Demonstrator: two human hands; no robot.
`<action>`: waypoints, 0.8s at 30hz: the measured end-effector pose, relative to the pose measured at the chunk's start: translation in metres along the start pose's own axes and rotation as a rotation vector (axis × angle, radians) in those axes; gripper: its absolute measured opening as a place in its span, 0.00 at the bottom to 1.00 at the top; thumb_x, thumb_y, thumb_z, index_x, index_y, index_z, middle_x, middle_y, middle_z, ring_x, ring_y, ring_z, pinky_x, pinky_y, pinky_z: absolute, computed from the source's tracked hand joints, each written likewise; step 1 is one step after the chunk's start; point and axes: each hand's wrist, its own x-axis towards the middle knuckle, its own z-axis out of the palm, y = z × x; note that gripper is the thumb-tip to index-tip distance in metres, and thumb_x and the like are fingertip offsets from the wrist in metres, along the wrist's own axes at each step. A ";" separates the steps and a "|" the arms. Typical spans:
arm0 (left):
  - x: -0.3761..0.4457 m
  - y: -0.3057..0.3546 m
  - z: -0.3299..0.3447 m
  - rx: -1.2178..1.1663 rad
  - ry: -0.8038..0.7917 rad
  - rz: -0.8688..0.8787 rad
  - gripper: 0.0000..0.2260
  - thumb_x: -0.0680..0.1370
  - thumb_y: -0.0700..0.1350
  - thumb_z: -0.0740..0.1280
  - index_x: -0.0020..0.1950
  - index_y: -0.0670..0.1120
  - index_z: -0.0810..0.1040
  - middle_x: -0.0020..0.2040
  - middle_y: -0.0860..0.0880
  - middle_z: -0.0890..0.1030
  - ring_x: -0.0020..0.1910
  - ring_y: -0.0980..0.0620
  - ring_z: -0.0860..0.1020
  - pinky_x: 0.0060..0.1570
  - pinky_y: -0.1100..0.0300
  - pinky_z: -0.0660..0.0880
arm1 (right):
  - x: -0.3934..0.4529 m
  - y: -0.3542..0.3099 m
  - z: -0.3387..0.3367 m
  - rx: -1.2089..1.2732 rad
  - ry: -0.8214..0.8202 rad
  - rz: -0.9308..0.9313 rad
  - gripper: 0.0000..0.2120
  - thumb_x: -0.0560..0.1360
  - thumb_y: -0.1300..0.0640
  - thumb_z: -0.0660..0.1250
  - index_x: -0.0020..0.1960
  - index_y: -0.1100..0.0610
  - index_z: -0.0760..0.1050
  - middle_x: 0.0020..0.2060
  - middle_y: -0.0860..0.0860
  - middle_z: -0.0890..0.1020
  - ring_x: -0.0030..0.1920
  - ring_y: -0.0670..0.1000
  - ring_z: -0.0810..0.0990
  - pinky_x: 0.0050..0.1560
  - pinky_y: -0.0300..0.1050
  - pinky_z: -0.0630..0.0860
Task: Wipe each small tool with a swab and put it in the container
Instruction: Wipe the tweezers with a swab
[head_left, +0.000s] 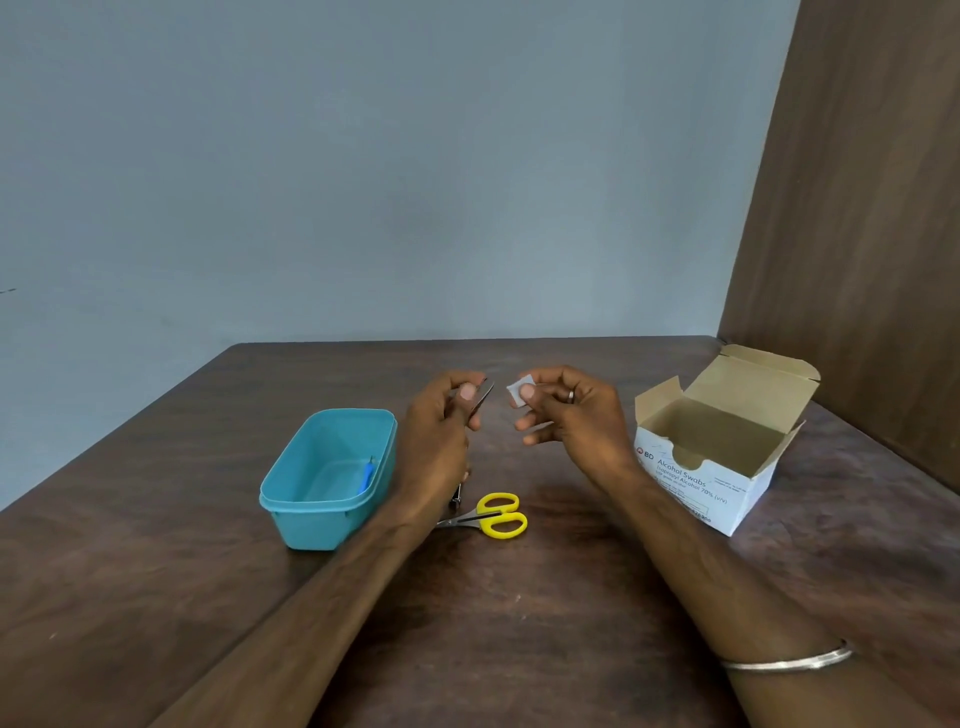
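1. Dark brown wood-grain counter (519, 623) fills the lower half; plain grey-blue wall (363, 156) behind, brown wood panel (857, 208) at far right.
2. Left hand (441, 436), raised above the counter near centre, fingers curled, pinches a small slim metal tool (482, 401) betw. thumb & fingers; its tip points up and to the right.
3. Right hand (571, 421), also raised, pinches a small white square swab (518, 391) betw. thumb & forefinger. Ring on one finger; thin silver bangle (789, 661) on the forearm.
4. Swab & tool tip sit just beside each other, small gap, not touching.
5. Teal rectangular plastic container (291, 499), no lid, stands on the counter to the left of the left hand. Inside, against its right wall: a small blue-handled tool (367, 478).
6. Small scissors w/ yellow plastic handles (493, 516) lie flat on the counter below the hands, blades pointing left, partly hidden under the left wrist.
7. Another small dark metal item (457, 496) peeks out beside the left wrist, just above the scissors; too hidden to identify.
8. White cardboard box marked "Alcohol Swabs" (717, 488), flaps open, stands on the counter at right, near the right hand.
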 end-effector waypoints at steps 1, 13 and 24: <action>0.000 0.000 0.001 0.005 -0.005 -0.020 0.08 0.83 0.49 0.59 0.49 0.58 0.77 0.37 0.51 0.74 0.28 0.55 0.67 0.26 0.60 0.67 | 0.000 -0.001 0.001 -0.001 0.005 0.001 0.07 0.77 0.66 0.70 0.54 0.63 0.79 0.38 0.53 0.86 0.30 0.51 0.82 0.29 0.44 0.80; 0.002 -0.008 0.002 0.165 -0.058 0.062 0.07 0.82 0.44 0.63 0.53 0.56 0.78 0.37 0.54 0.81 0.30 0.62 0.72 0.38 0.54 0.71 | -0.008 -0.011 0.003 0.005 -0.018 0.008 0.03 0.78 0.63 0.69 0.51 0.58 0.80 0.40 0.52 0.87 0.28 0.51 0.81 0.29 0.44 0.78; 0.001 -0.009 0.000 0.214 -0.076 0.081 0.08 0.81 0.45 0.64 0.52 0.60 0.76 0.38 0.52 0.82 0.30 0.62 0.73 0.39 0.51 0.74 | -0.007 -0.008 0.002 0.017 -0.040 0.039 0.09 0.77 0.61 0.71 0.57 0.59 0.79 0.43 0.55 0.87 0.27 0.53 0.79 0.29 0.45 0.78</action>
